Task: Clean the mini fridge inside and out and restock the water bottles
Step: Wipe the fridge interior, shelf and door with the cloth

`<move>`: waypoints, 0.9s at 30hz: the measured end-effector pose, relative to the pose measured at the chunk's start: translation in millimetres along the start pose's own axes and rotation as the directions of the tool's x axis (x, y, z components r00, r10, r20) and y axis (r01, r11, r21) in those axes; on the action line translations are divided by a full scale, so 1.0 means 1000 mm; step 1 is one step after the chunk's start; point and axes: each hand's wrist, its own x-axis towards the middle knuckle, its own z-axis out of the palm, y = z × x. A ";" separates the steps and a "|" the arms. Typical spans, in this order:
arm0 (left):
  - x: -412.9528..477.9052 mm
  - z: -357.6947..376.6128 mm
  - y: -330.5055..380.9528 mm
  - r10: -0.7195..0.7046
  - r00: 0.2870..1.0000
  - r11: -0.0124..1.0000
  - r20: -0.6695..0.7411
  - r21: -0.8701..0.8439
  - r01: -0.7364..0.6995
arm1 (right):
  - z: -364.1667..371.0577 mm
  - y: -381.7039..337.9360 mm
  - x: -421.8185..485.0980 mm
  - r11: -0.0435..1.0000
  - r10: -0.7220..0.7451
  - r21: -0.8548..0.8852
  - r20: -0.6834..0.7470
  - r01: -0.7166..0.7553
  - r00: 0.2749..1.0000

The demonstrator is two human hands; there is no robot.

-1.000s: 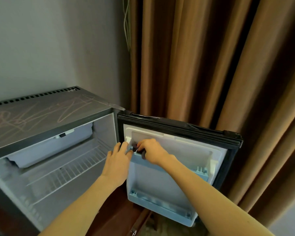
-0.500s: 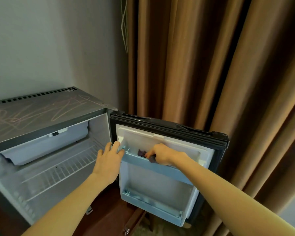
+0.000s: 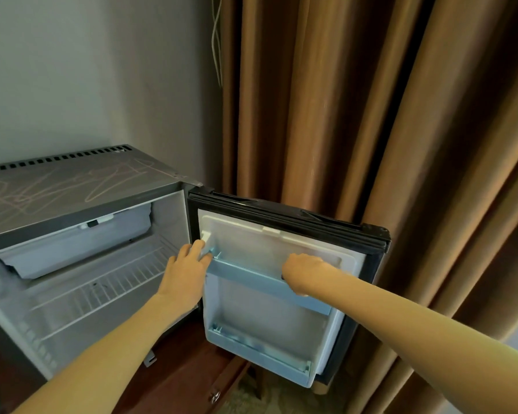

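Observation:
The grey mini fridge (image 3: 72, 186) stands open, its top marked with pale streaks. Its door (image 3: 281, 216) is swung out to the right, inner side facing me. My left hand (image 3: 183, 273) grips the door's hinge-side edge at the left end of the pale blue upper door shelf (image 3: 251, 276). My right hand (image 3: 305, 271) is closed inside that shelf towards its right end. Only a dark sliver of the cloth (image 3: 282, 276) shows under its fingers. The lower door shelf (image 3: 257, 354) holds nothing. No water bottles are in view.
Inside the fridge are a white freezer box (image 3: 78, 246) and a wire shelf (image 3: 102, 294). Brown curtains (image 3: 341, 100) hang right behind the open door. A cord (image 3: 217, 40) runs down the wall corner. The fridge sits on a dark wooden cabinet (image 3: 186, 369).
My right hand has slid with the cloth along the upper door shelf from its left end towards the right. The left hand has stayed on the door's edge.

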 end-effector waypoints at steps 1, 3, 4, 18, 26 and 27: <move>0.000 0.000 0.000 0.000 1.000 1.000 -0.002 -0.005 0.000 | 0.000 -0.006 0.002 0.998 0.033 -0.045 0.008 -0.033 0.999; 0.001 0.001 0.000 0.004 1.000 1.000 -0.006 0.005 -0.004 | 0.001 -0.017 0.004 0.988 0.103 -0.119 0.040 -0.097 0.994; 0.002 0.002 -0.001 0.007 1.000 1.000 -0.009 0.006 -0.007 | 0.000 -0.022 0.004 0.979 0.135 -0.160 0.053 -0.125 0.990; 0.003 0.028 -0.013 0.038 0.985 0.997 -0.168 -0.054 -0.048 | 0.028 0.029 -0.056 0.966 0.163 0.243 -0.288 -0.093 0.944; 0.004 0.036 -0.017 0.062 0.980 0.996 -0.187 -0.051 -0.072 | 0.062 0.036 -0.092 0.854 0.367 0.515 -0.702 0.078 0.611; 0.004 0.035 -0.016 0.065 0.980 0.996 -0.189 -0.055 -0.077 | 0.049 0.045 -0.098 0.850 0.388 0.516 -0.748 0.104 0.539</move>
